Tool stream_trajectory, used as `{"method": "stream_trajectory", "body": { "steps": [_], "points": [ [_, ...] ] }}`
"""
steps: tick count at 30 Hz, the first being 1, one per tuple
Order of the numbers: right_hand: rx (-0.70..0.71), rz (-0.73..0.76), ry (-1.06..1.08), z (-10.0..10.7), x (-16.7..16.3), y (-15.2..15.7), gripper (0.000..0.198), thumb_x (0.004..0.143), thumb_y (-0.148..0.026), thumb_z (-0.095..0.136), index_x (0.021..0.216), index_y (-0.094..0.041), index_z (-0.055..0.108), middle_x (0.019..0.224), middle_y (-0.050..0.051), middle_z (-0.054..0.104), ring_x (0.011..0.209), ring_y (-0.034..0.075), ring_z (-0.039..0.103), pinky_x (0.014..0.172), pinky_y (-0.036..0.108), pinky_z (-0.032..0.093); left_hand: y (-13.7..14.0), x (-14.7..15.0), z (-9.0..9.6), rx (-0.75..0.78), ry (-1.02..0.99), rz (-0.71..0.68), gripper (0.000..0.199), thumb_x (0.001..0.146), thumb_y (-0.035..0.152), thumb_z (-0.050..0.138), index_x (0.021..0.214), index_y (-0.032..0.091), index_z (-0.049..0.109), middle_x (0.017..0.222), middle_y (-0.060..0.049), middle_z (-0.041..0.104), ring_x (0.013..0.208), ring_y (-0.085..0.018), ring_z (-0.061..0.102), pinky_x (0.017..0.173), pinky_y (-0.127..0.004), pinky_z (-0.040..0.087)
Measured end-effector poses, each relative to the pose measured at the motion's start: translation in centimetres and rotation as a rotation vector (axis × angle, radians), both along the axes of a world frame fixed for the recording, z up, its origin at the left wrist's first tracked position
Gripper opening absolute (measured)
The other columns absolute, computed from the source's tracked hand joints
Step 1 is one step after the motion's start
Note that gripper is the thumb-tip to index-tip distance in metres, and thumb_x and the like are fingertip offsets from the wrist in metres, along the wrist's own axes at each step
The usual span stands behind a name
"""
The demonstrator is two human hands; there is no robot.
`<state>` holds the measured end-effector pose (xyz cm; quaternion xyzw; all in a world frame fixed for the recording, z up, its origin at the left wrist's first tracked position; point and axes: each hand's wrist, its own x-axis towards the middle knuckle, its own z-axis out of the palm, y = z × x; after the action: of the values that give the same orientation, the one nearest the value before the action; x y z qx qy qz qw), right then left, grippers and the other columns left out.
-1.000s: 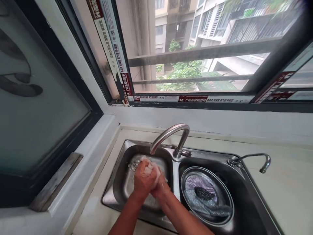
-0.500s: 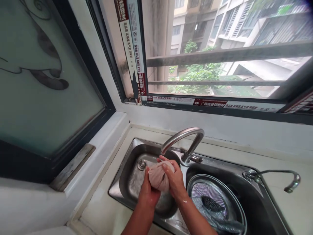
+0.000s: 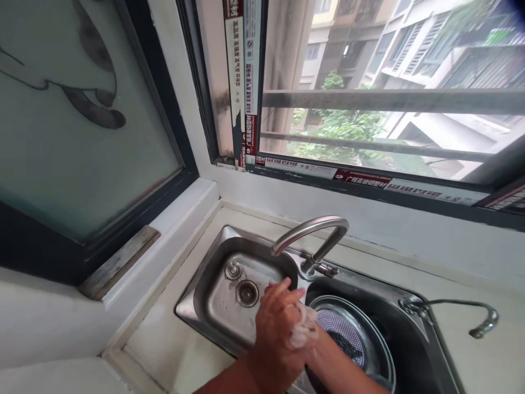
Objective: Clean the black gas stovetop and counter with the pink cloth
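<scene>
As my hands moved to the right above the double sink, a metal strainer and the drain just beside it showed plainly in the left basin; half a second earlier, my hold had covered the drain. My left hand closed over a wet-looking pale cloth, pressing it against my other hand, some fingers stretched out straight. The cloth, cupped as a rounded bundle the moment before, was now a crumpled wad squeezed toward my right wrist; it was not set down, so I judged its handling unfinished. My right hand lay mostly hidden under the left, and whether its fingers gripped I could not tell. Beyond stood the curved faucet, no stream visible at its mouth. In the right basin, my forearm cut across a round bowl, masking much of its perforated base and leaving a dark tangle hard to identify. At far right, a small spout arched over the counter.
</scene>
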<state>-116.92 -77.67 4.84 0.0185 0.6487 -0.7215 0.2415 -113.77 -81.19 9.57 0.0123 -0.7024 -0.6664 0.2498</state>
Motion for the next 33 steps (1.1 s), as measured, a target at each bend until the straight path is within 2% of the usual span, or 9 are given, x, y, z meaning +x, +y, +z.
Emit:
{"method": "stream_trajectory", "body": {
  "steps": [3,5,8,11,16,19,23,27,33],
  "points": [
    [0.392,-0.233,0.039,0.3,2.0,1.1,0.045,0.086,-0.061,0.051,0.12,-0.034,0.062,0.12,0.014,0.065,0.127,0.037,0.051,0.094,0.063,0.048,1.2,-0.1,0.3,-0.235,0.043,-0.174,0.03,0.078,0.017,0.063,0.102,0.033,0.073,0.119,-0.008,0.071,0.122,-0.036,0.057,0.11,-0.056,0.03],
    [0.577,-0.207,0.044,0.8,0.7,2.8,0.036,0.085,-0.057,0.054,0.108,-0.032,0.067,0.107,0.015,0.067,0.115,0.039,0.059,0.085,0.063,0.051,1.9,-0.5,0.4,-0.36,0.053,-0.25,0.031,0.084,0.018,0.055,0.106,0.033,0.072,0.111,-0.011,0.072,0.109,-0.034,0.062,0.103,-0.054,0.036],
    [0.459,0.367,-0.115,2.1,-4.0,5.0,0.016,0.074,-0.047,0.069,0.076,-0.03,0.068,0.074,0.011,0.066,0.078,0.032,0.067,0.062,0.049,0.055,2.4,-1.0,0.5,-0.481,0.087,-0.328,0.034,0.089,0.018,0.045,0.1,0.034,0.073,0.094,-0.012,0.072,0.093,-0.029,0.063,0.091,-0.049,0.043],
    [0.377,0.693,-0.212,3.7,-8.1,4.8,0.011,0.058,-0.029,0.077,0.063,-0.025,0.067,0.054,0.003,0.06,0.051,0.019,0.057,0.045,0.033,0.045,2.1,-1.2,0.2,-0.59,0.203,-0.404,0.033,0.086,0.015,0.046,0.079,0.036,0.071,0.073,-0.008,0.068,0.073,-0.023,0.06,0.072,-0.038,0.045],
    [0.35,1.172,-0.125,4.6,-8.4,1.8,0.044,0.065,-0.02,0.056,0.106,-0.021,0.073,0.048,-0.008,0.055,0.041,0.007,0.041,0.039,0.019,0.026,1.1,-1.2,-1.5,-0.715,0.218,-0.55,0.029,0.084,0.018,0.051,0.061,0.033,0.061,0.063,-0.005,0.061,0.061,-0.019,0.054,0.062,-0.034,0.038],
    [0.405,1.209,-0.01,3.5,-7.5,1.2,0.045,0.068,-0.015,0.05,0.104,-0.019,0.075,0.046,-0.008,0.052,0.04,0.006,0.038,0.041,0.018,0.025,0.9,-1.1,-3.4,-0.715,0.225,-0.583,0.027,0.082,0.019,0.054,0.057,0.028,0.055,0.063,-0.005,0.06,0.059,-0.018,0.052,0.061,-0.033,0.034],
    [0.505,1.209,0.119,1.4,-6.5,1.1,0.032,0.066,-0.009,0.048,0.078,-0.02,0.076,0.047,-0.006,0.053,0.044,0.008,0.043,0.046,0.021,0.03,1.5,-0.7,-6.4,-0.67,0.337,-0.497,0.021,0.076,0.02,0.06,0.058,0.027,0.054,0.061,-0.005,0.057,0.058,-0.018,0.053,0.058,-0.033,0.028],
    [0.515,1.107,0.15,-0.4,-5.5,0.2,0.024,0.059,-0.004,0.052,0.057,-0.021,0.068,0.043,-0.008,0.05,0.047,0.009,0.042,0.053,0.022,0.032,1.9,-0.8,-8.6,-0.443,0.172,-0.648,0.022,0.067,0.023,0.067,0.05,0.026,0.052,0.053,-0.004,0.052,0.054,-0.019,0.048,0.059,-0.034,0.028],
    [0.37,0.764,0.045,-1.3,-7.7,-0.5,0.013,0.062,-0.012,0.058,0.067,-0.022,0.064,0.041,-0.009,0.047,0.043,0.009,0.04,0.051,0.023,0.032,-0.9,-1.9,-7.6,-0.351,0.12,-0.654,0.028,0.075,0.034,0.066,0.05,0.028,0.056,0.054,-0.004,0.055,0.055,-0.019,0.05,0.066,-0.035,0.039]
  ]
}}
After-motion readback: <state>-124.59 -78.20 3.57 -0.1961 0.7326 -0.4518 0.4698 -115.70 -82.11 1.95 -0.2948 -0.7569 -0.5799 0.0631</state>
